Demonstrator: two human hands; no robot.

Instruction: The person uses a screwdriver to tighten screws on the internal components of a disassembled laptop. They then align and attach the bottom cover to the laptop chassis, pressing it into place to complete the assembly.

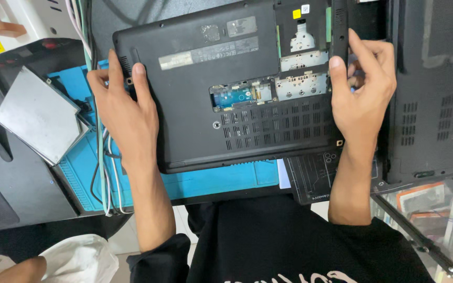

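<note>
A black laptop (pixel 195 105) lies upside down on a blue work mat (pixel 221 181), its bottom panel facing up. An open bay in the panel shows a blue circuit board (pixel 237 96) and silver metal shielding (pixel 302 86). My left hand (pixel 119 107) grips the laptop's left edge, fingers spread over the corner. My right hand (pixel 363 91) holds the laptop's right edge near the open bay, thumb on top and fingers curled around the side.
A silver flat drive (pixel 38 115) lies at the left on the mat's corner. Cables (pixel 100 157) run down the left side. Another black laptop base (pixel 436 94) sits at the right. A black cutting mat (pixel 315 175) shows below the laptop.
</note>
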